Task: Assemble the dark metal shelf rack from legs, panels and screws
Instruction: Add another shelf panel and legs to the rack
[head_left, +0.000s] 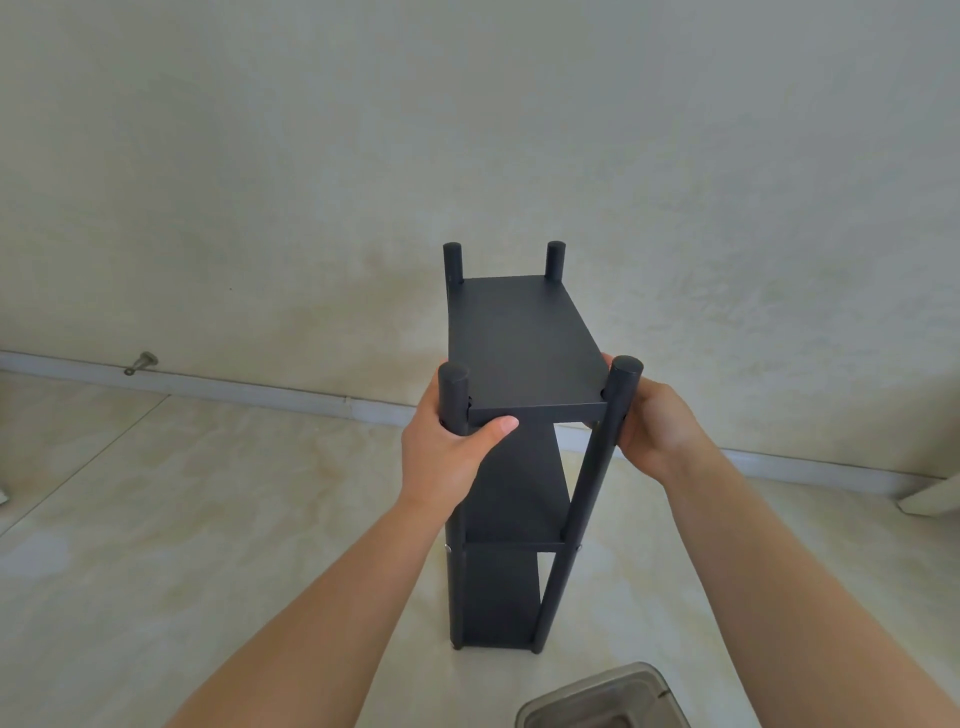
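Left hand (448, 451), right hand (655, 426) gripping rack (524, 343) — fingers hidden.

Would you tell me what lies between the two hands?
In the head view, the rack's top panel spans between the left hand and right hand, each at a near leg.

Bare home room: tiled floor (156, 519), plaster wall (467, 130).

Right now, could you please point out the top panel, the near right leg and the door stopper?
top panel (524, 343), head view, middle of its flat upper face.
near right leg (597, 467), head view, mid-shaft below the panel.
door stopper (141, 362), head view, its metal body.
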